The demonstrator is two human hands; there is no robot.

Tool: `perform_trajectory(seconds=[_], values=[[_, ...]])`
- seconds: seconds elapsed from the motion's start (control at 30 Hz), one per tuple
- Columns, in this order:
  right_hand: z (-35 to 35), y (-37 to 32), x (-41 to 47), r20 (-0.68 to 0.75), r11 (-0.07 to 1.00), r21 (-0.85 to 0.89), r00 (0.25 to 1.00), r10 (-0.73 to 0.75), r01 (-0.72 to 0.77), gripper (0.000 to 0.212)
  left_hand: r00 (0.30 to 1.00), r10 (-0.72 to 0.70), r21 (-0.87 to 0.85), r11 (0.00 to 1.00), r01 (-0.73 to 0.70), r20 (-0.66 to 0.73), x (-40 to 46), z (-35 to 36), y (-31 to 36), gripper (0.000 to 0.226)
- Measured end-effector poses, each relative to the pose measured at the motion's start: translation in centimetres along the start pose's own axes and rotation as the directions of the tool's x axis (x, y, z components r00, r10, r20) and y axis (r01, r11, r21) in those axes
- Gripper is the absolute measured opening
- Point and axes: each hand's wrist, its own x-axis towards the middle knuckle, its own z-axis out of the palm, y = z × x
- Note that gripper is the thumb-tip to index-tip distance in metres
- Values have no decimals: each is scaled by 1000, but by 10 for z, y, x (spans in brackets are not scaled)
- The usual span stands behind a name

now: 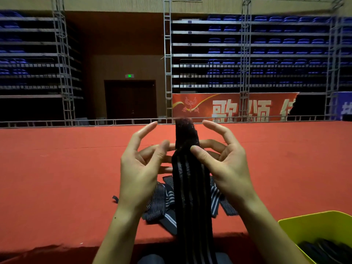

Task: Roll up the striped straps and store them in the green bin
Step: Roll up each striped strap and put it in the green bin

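Indoors, rows of blue stadium seats (266,40) rose behind a red banner (228,107) with white characters, and a red-carpeted platform (57,178) spread before me, edged by a metal rail (76,121). At the lower right corner stood the green bin (312,221), dark rolled straps (327,248) already lying inside it. On the carpet just beyond my wrists sat a loose pile of striped straps (163,204), black with thin white lines. I held one striped strap (192,197) upright between my hands, its length hanging down toward my lap and its fuzzy fastening end (184,128) pointing up. My right hand (226,168) pinched the strap near its top, thumb pressed on the front, the other fingers curled loosely and partly spread. My left hand (141,168) stood just beside the strap, fingers half open, thumb and fingertips reaching toward its edge; whether they gripped it, I could not tell.
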Motion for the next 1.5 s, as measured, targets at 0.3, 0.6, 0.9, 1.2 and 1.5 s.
perform_trajectory(seconds=[0.3, 0.6, 0.9, 1.2, 1.5], values=[[-1, 1, -3, 72, 999, -26, 997, 23, -21, 36, 999, -21, 33, 999, 20, 47, 6, -5, 2, 65], [-1, 12, 1, -44, 996, -6, 995, 86, -86, 13, 998, -40, 67, 997, 37, 53, 2, 3, -2, 57], [11, 48, -14, -173, 988, -148, 982, -73, 48, 16, 995, -92, 98, 991, 95, -34, -14, 5, -28, 39], [13, 43, -16, -116, 991, -116, 990, -76, 62, 12, 998, -53, 84, 995, 56, -37, -10, -3, -27, 42], [5, 41, -23, 13, 991, -132, 1000, -12, 13, 31, 998, -59, 82, 995, 62, -30, -9, -7, -29, 43]])
